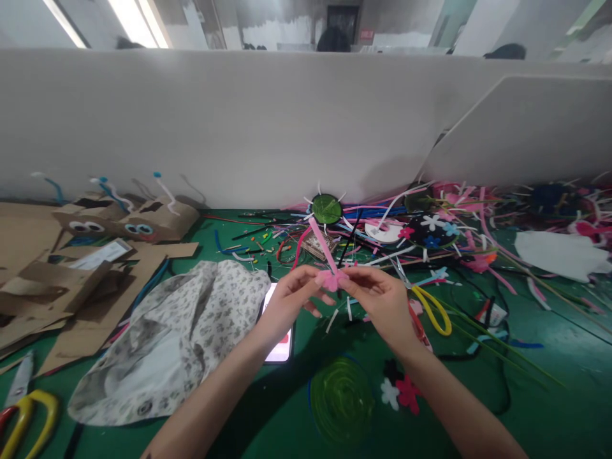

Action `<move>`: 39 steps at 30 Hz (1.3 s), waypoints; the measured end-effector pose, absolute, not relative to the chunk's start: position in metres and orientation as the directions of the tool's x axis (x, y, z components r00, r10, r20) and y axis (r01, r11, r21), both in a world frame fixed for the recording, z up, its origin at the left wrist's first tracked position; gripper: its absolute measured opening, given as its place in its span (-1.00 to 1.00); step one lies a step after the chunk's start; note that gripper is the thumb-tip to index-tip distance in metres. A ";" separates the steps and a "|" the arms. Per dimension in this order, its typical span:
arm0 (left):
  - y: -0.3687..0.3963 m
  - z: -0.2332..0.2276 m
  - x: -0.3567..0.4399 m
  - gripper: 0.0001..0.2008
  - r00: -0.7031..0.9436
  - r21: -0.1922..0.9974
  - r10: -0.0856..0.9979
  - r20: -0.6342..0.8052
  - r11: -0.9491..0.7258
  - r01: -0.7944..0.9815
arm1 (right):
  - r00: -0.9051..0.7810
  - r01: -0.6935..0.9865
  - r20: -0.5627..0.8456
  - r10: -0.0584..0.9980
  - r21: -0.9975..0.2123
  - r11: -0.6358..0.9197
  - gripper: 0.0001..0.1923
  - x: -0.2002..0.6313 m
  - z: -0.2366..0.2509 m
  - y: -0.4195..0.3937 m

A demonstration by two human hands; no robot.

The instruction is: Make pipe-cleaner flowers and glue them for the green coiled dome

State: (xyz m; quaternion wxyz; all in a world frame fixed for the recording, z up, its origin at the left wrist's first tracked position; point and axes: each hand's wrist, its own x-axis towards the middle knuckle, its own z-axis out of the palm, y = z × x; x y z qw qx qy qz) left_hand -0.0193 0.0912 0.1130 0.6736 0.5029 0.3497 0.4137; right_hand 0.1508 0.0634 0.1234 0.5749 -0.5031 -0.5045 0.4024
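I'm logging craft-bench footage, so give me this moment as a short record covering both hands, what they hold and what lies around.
Left hand: pinching pink flower
Right hand: pinching the same flower
Strip: pink strip standing up from flower, tilted
Below hands: green coiled disc; black, white and reddish-pink flower shapes
Left of hands: phone, screen lit; patterned cloth
Far left: scissors
Surface: green table

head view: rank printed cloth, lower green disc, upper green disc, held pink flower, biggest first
1. Printed cloth
2. Lower green disc
3. Upper green disc and held pink flower: too alike to rank
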 end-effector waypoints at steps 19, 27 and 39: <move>0.098 0.129 -0.041 -0.79 0.628 0.989 0.775 -0.070 0.137 -0.059 | -0.124 -0.021 0.080 0.989 -0.997 0.078 -0.82 0.163 0.132 0.069; 0.096 0.132 -0.041 -0.81 0.539 0.991 0.841 -0.049 0.110 -0.081 | -0.059 -0.017 0.068 0.996 -0.998 0.067 -0.76 0.164 0.131 0.070; 0.097 0.130 -0.039 -0.79 0.478 0.997 0.877 -0.056 0.072 -0.014 | 0.021 0.049 0.142 0.990 -0.989 0.140 -0.80 0.164 0.132 0.070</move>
